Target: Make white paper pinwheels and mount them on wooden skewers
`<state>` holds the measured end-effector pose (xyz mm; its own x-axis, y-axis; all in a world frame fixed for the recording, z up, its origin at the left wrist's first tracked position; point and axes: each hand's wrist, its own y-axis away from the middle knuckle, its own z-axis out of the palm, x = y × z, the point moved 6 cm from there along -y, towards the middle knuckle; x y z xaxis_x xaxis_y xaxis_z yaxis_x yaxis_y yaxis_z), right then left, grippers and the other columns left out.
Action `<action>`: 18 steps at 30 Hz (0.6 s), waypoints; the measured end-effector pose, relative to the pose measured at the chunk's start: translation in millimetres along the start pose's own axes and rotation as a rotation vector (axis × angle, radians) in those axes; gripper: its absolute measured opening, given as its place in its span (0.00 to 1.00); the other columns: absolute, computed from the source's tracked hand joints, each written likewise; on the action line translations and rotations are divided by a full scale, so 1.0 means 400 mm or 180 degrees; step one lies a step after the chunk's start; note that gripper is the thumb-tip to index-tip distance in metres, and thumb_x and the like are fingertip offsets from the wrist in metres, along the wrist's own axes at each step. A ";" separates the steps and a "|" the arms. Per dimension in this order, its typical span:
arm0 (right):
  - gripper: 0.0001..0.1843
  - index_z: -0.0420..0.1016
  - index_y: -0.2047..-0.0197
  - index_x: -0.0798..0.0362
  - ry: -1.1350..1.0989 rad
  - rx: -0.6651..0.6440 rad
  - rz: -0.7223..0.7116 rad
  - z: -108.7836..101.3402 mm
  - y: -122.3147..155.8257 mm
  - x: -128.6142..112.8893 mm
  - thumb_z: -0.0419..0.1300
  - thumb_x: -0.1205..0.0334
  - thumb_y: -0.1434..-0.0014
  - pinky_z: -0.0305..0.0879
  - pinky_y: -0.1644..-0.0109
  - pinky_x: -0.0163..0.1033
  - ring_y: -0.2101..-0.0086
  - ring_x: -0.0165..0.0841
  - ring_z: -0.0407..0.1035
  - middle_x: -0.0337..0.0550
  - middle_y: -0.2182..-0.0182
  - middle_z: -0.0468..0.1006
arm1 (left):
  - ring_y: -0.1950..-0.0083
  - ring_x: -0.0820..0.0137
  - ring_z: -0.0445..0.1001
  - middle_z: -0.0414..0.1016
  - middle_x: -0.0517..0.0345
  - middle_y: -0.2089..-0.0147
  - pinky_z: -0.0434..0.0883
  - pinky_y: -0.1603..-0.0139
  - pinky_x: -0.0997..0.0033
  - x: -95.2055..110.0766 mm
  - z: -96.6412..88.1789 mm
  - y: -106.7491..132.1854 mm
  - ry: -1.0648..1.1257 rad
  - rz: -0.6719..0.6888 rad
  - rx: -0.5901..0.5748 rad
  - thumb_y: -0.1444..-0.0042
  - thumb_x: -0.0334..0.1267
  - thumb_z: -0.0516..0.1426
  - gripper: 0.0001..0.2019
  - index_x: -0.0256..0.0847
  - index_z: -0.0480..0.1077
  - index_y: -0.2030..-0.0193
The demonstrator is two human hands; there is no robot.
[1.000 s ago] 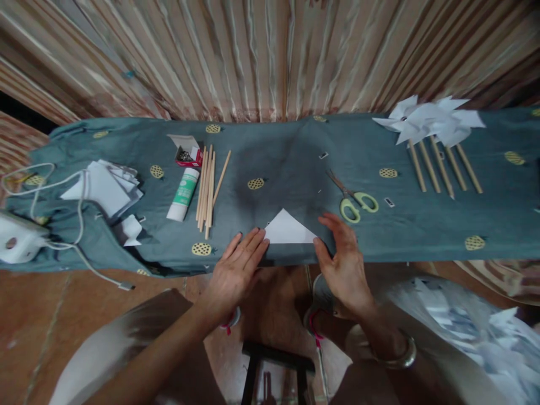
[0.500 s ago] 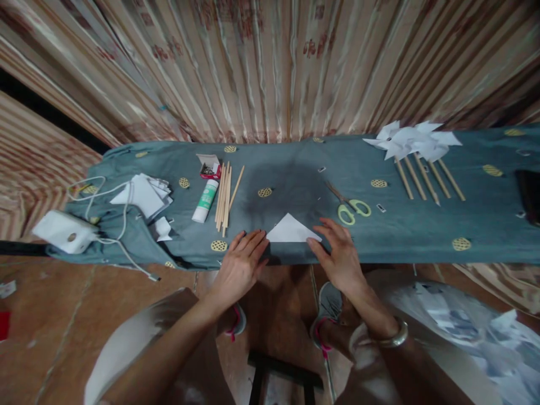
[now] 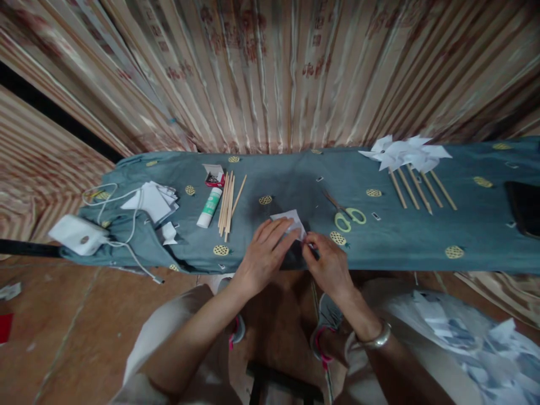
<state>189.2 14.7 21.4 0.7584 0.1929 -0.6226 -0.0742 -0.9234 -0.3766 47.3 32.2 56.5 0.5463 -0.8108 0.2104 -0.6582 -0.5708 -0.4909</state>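
A small white paper square (image 3: 297, 219), its fold partly opened out, lies near the front edge of the cloth-covered table. My left hand (image 3: 265, 256) rests across its left and lower part with fingers stretched out. The fingers of my right hand (image 3: 328, 263) are pinched on the paper's right corner, and they hide that corner. Beyond my right hand are green-handled scissors (image 3: 346, 215), lying with their blades apart. Left of my left hand lie several thin wooden sticks (image 3: 226, 203) and a green-and-white glue stick (image 3: 209, 208).
Several white paper pinwheels (image 3: 407, 153) on sticks lie at the back right. Stacked cut paper (image 3: 154, 202), a white device (image 3: 78, 234) with cables and a small box of metal pins (image 3: 214, 176) are on the left. A dark object (image 3: 523, 208) lies far right.
The paper triangle has been turned and partly opened out. My left hand has moved right onto it. My right hand has shifted slightly left and closed on the corner.
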 end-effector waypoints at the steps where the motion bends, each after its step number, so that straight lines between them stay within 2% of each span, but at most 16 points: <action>1: 0.08 0.72 0.64 0.51 0.0060 -0.0042 -0.0115 0.004 0.001 -0.007 0.52 0.67 0.39 0.70 0.58 0.43 0.65 0.37 0.74 0.46 0.66 0.80 | 0.38 0.63 0.64 0.70 0.48 0.41 0.62 0.36 0.55 0.005 0.011 -0.005 0.0013 0.0046 -0.0054 0.37 0.29 0.51 0.18 0.37 0.63 0.41; 4: 0.10 0.75 0.62 0.54 0.0052 -0.0085 -0.0322 0.007 0.006 -0.019 0.52 0.67 0.39 0.71 0.57 0.44 0.63 0.38 0.75 0.48 0.65 0.81 | 0.49 0.66 0.69 0.76 0.54 0.49 0.64 0.43 0.60 0.005 0.038 -0.010 -0.0056 0.0043 -0.0226 0.37 0.31 0.52 0.13 0.39 0.68 0.47; 7: 0.09 0.77 0.62 0.53 -0.0151 -0.0077 -0.0178 -0.011 0.016 -0.014 0.54 0.65 0.40 0.73 0.56 0.43 0.63 0.38 0.76 0.48 0.63 0.82 | 0.55 0.66 0.69 0.78 0.56 0.55 0.63 0.50 0.62 -0.006 0.047 -0.007 -0.0200 -0.0015 -0.0318 0.36 0.32 0.52 0.09 0.39 0.71 0.53; 10: 0.12 0.77 0.60 0.52 -0.0359 -0.0244 -0.0033 -0.030 0.034 -0.001 0.53 0.66 0.41 0.74 0.54 0.44 0.61 0.38 0.77 0.47 0.61 0.81 | 0.57 0.66 0.68 0.78 0.56 0.59 0.62 0.53 0.63 -0.012 0.051 -0.003 -0.0235 -0.0054 -0.0500 0.35 0.33 0.51 0.09 0.39 0.73 0.58; 14: 0.22 0.74 0.49 0.50 -0.0320 -0.0590 -0.0209 -0.037 0.057 0.022 0.46 0.72 0.40 0.73 0.49 0.48 0.54 0.38 0.74 0.47 0.54 0.79 | 0.57 0.67 0.69 0.78 0.55 0.58 0.62 0.55 0.63 -0.008 0.058 0.007 -0.0220 -0.0077 -0.0673 0.34 0.35 0.50 0.10 0.38 0.73 0.58; 18: 0.27 0.69 0.42 0.48 0.0199 -0.0529 -0.0590 -0.039 0.055 0.032 0.46 0.75 0.40 0.64 0.40 0.57 0.40 0.43 0.61 0.51 0.40 0.66 | 0.53 0.67 0.71 0.78 0.53 0.53 0.63 0.53 0.63 0.001 0.068 0.015 0.0006 0.0014 -0.0662 0.34 0.35 0.50 0.10 0.38 0.72 0.55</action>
<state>207.3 -8.4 15.6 0.7880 0.3479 -0.5079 0.1734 -0.9170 -0.3591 57.6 31.8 30.8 0.5422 -0.8134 0.2104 -0.7535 -0.5816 -0.3066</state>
